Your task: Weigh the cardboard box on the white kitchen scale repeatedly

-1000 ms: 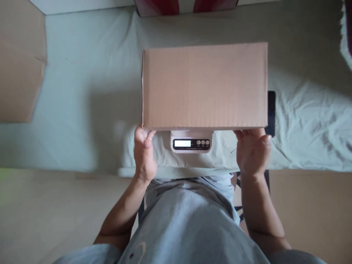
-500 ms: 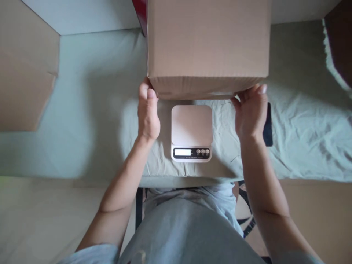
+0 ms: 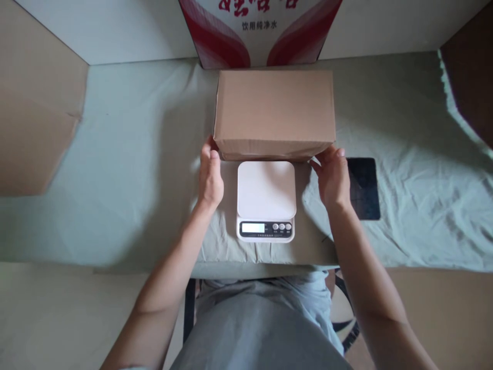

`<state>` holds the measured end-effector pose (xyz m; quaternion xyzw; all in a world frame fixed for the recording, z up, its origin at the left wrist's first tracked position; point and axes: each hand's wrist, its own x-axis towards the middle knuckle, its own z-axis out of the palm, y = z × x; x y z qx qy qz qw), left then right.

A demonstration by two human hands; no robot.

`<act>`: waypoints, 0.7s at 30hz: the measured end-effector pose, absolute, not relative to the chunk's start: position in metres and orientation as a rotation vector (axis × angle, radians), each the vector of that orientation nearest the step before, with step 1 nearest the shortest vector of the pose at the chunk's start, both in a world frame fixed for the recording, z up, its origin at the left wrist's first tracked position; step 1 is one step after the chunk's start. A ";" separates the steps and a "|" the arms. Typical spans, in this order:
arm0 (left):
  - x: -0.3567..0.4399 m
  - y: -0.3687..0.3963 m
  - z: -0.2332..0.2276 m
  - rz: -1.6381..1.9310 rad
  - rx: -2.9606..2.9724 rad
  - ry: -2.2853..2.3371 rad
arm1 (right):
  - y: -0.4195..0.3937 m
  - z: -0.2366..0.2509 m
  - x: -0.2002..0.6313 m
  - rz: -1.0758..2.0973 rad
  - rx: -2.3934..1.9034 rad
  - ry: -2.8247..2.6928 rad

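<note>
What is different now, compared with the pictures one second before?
The cardboard box, earlier covering the scale, was lifted off and moved away from the person; it is now behind the scale. The left hand and right hand keep their grip on its near corners. Scale and dark tablet stayed put.

White digital scale (image 3: 266, 200) at centre, platform bare, display strip at its 6 o'clock edge. Dark flat slab (image 3: 363, 188), probably a phone, at scale's 3 o'clock, well apart. Red-and-white printed carton (image 3: 260, 31) at 12 o'clock. Brown cardboard (image 3: 36, 108) at 9 o'clock. All on wrinkled pale green sheet (image 3: 127, 180).
</note>
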<state>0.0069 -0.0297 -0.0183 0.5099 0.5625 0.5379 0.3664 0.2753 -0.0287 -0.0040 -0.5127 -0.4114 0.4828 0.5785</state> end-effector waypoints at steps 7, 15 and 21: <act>0.001 -0.021 -0.015 1.393 1.365 1.412 | -0.025 0.004 0.278 1.090 -1.184 -0.897; 0.011 -0.015 -0.002 1.413 1.390 1.299 | -0.017 0.012 0.263 1.127 -1.108 -0.931; 0.012 -0.047 0.056 1.509 1.334 1.141 | -0.047 0.060 0.264 1.044 -1.035 -0.952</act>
